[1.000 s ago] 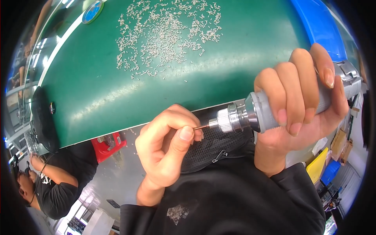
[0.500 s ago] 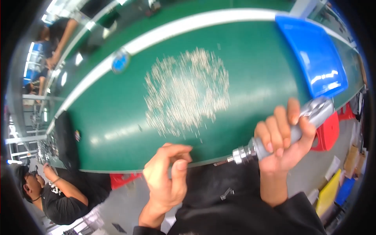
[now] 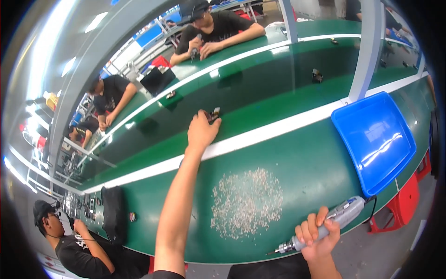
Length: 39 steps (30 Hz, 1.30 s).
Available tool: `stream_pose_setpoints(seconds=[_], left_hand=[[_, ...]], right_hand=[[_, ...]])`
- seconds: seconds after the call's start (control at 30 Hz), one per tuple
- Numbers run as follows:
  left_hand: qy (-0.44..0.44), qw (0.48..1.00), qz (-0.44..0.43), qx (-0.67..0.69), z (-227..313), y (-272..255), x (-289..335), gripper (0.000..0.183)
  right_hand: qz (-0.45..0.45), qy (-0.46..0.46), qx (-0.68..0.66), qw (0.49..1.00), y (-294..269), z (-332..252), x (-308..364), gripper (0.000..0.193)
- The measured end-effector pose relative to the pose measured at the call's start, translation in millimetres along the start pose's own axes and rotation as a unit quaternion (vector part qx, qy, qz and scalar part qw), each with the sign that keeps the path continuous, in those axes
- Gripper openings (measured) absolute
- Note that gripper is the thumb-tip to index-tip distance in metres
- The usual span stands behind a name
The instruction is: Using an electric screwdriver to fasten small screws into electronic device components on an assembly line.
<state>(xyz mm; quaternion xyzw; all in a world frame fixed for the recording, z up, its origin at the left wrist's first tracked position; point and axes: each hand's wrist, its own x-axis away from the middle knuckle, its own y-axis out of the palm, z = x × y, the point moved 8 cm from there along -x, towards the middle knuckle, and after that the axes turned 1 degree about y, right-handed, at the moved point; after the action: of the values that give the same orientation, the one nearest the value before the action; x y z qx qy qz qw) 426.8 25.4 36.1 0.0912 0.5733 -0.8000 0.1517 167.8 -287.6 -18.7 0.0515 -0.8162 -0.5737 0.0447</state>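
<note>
My left hand (image 3: 200, 130) is stretched far out across the green bench (image 3: 302, 158) to the conveyor belt (image 3: 260, 88), its fingers closed on a small dark part (image 3: 214, 113). My right hand (image 3: 318, 235) stays low at the bench's near edge, gripping a grey electric screwdriver (image 3: 337, 218) whose bit points left. Between the two hands lies a spread of several small silver screws (image 3: 246, 200) on the green surface.
A blue plastic tray (image 3: 374, 139) sits at the right on the bench. More small dark parts (image 3: 317, 74) ride the belt. A grey post (image 3: 369, 46) rises behind the tray. People in black shirts work across the belt (image 3: 218, 30) and at my left (image 3: 69, 242). A black pouch (image 3: 111, 211) lies at left.
My left hand left the screwdriver's tip and reached far forward to the belt, taking hold of a small dark part. The view lifted from my lap to the belt. The right hand kept the screwdriver.
</note>
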Motion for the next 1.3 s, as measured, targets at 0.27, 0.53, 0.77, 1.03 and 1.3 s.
stream_pose_setpoints(seconds=[0.27, 0.53, 0.77, 1.03, 1.3], left_hand=[[0.167, 0.975, 0.024, -0.147, 11, 27, -30, 0.035], [0.107, 0.975, 0.013, -0.196, -5, 16, -17, 0.029], [0.26, 0.961, 0.061, -0.073, 21, -72, 112, 0.041], [0.188, 0.979, -0.072, -0.038, 30, -113, 335, 0.047], [0.175, 0.975, -0.12, 0.064, 37, -115, 350, 0.045]], right_hand=[[0.039, 0.006, -0.02, 0.999, -4, -2, 0, 0.018], [0.013, 0.034, 0.02, 0.999, 3, 21, -7, 0.016], [-0.002, -0.011, -0.021, 1.0, 11, 8, -1, 0.014], [-0.026, 0.033, 0.034, 0.999, 20, 18, 18, 0.02], [-0.069, 0.241, 0.073, 0.965, 56, 122, 57, 0.015]])
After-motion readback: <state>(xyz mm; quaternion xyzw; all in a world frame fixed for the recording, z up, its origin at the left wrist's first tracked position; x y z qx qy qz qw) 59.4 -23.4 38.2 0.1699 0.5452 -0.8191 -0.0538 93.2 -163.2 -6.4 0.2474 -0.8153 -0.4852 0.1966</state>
